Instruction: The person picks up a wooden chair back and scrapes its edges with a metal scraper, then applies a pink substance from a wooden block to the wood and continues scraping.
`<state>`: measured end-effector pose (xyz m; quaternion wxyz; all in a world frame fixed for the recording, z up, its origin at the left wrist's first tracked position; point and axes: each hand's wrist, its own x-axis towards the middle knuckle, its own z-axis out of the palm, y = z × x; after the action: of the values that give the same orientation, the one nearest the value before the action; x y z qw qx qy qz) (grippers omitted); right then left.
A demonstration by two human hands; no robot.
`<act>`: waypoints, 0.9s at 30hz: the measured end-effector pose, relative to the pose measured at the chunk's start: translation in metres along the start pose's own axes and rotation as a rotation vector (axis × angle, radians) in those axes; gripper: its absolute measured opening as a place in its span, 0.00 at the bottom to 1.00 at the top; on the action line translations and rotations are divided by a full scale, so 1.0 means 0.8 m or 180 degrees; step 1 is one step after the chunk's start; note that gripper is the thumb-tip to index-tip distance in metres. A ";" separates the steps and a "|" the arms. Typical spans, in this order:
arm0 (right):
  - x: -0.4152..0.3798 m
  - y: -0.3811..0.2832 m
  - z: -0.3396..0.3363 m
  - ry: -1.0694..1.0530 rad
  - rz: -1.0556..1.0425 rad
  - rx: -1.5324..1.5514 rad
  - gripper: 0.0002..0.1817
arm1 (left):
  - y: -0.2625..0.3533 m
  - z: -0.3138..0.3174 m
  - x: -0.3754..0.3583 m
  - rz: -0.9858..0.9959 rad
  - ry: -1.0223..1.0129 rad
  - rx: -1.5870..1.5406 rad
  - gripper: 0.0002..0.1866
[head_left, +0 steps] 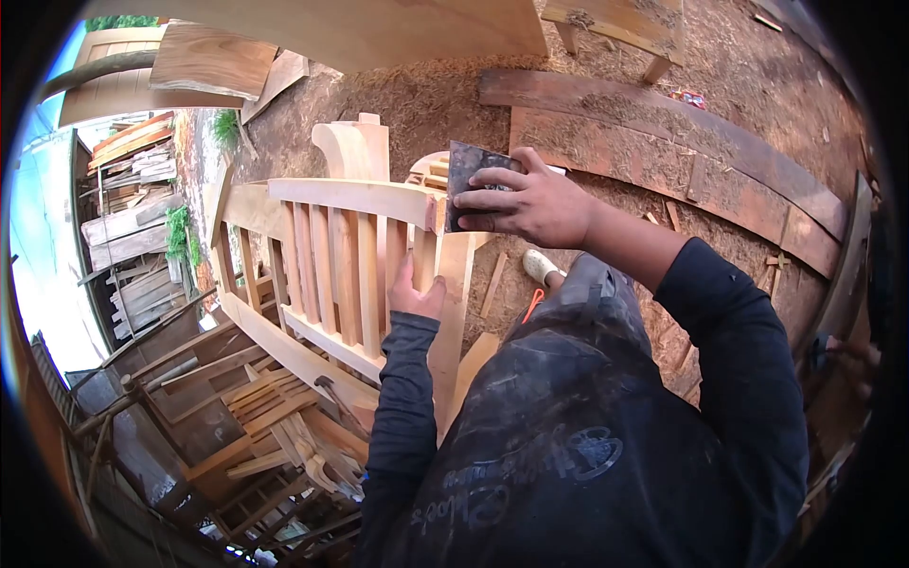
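My right hand (532,202) grips a dark flat metal scraper blade (471,173) and presses it against the top corner of a pale wooden chair frame (331,194). That frame has a curved top rail and several upright slats. My left hand (415,293) holds one of the frame's uprights just below the right hand, fingers wrapped round the wood. Both arms wear dark long sleeves.
Sawdust covers the ground. Long dark planks (682,133) lie at the upper right, a wooden bench (620,24) stands behind them. More unfinished chairs (275,426) are stacked at the lower left, and timber piles (133,189) stand at the left.
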<state>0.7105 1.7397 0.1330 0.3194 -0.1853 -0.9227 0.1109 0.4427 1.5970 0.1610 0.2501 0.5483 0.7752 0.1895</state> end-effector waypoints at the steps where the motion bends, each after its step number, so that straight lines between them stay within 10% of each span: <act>1: -0.001 -0.001 -0.001 -0.0024 0.0029 -0.0009 0.24 | 0.000 0.001 0.001 -0.0048 -0.0029 -0.0030 0.29; 20: -0.020 -0.016 -0.022 -0.0889 0.0382 -0.0039 0.19 | -0.019 0.008 0.001 -0.0022 -0.0029 -0.0039 0.33; 27: -0.080 -0.031 -0.004 -0.0568 0.2551 0.3686 0.22 | -0.025 -0.017 -0.010 0.0035 -0.0398 0.0630 0.41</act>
<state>0.7524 1.6911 0.1088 0.2244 -0.3011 -0.5989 0.7073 0.4217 1.5828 0.1616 0.2415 0.5852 0.7700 0.0788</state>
